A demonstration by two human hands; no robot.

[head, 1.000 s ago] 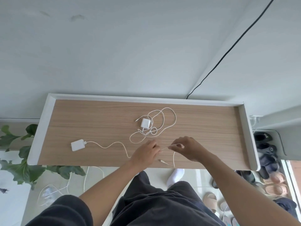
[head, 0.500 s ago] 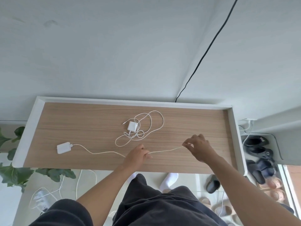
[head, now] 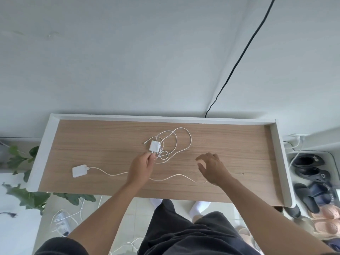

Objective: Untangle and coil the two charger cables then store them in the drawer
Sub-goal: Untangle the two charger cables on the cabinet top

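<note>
We look down past a pale wall [head: 128, 61], crossed by a black cord [head: 239, 59], onto a wood-grain desk [head: 92, 137] with a raised white rim. A plant [head: 22, 159] stands beyond the desk's left end and shoes [head: 312, 172] beyond its right. Our right hand [head: 211, 168] hovers with fingers loosely spread, holding nothing. Our left hand [head: 141, 168] reaches forward, and its fingertips touch the near edge of a white cube [head: 154, 146]; whether they pinch it we cannot tell. Beyond and to the right of those fingertips the cube's cable lies in a loose tangle [head: 184, 142]. A second cable [head: 174, 176] runs under the left wrist towards the right palm, and its flat brick [head: 79, 170] lies well left of the wrist.
</note>
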